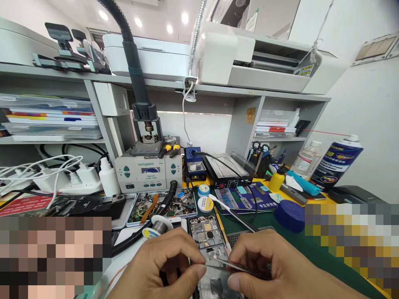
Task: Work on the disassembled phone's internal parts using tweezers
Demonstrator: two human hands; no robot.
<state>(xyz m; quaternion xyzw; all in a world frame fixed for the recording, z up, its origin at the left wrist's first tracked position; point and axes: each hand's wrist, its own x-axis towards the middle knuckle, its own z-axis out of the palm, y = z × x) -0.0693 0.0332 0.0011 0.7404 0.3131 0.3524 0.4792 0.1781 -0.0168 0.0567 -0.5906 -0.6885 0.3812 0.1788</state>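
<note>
An opened phone (199, 234) with bare inner parts lies on the bench below both hands. My right hand (271, 257) is closed around a pair of metal tweezers (224, 268), whose tips point left over the phone. At one tweezer tip, my left hand (170, 259) pinches thumb and forefinger together. Whatever lies between those fingertips is too small or hidden to make out. A spool of solder wire (159, 226) sits just beyond my left hand. Behind the phone are a round white-and-yellow tin (205, 204) and a white cable-like handle (229, 209).
A hot-air station (149, 172) stands at the back left, with a tray of circuit boards (183, 209) before it. Its black hose (124, 245) runs along my left side. A blue round lid (289, 216) and a spray can (336, 162) are at the right.
</note>
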